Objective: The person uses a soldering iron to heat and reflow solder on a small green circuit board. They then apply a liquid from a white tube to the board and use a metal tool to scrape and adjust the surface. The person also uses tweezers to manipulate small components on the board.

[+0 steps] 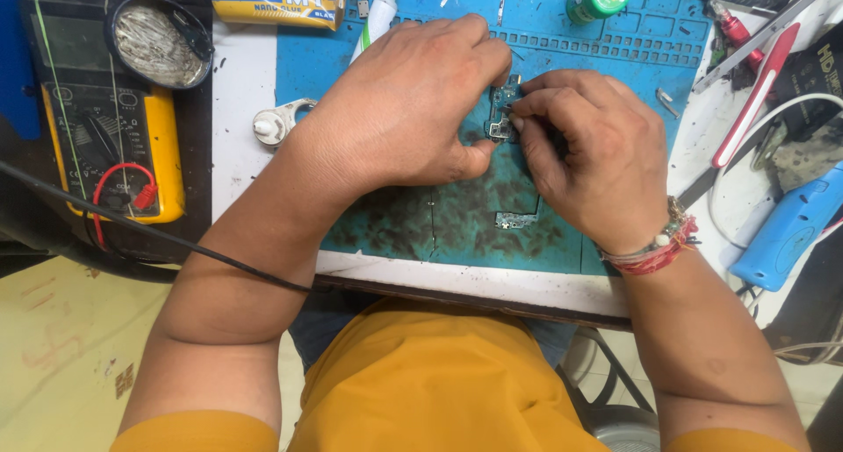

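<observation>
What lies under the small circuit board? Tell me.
The blue work mat, stained dark, lies under the small circuit board. The left hand and right hand cover the board's edges and the mat directly beneath.

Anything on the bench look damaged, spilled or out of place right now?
The blue work mat is heavily blackened with dark stains below the small circuit board held between the left hand and right hand. Nothing else stands out.

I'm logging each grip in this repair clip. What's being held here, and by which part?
A small circuit board, pinched at its edges between left hand and right hand.
</observation>
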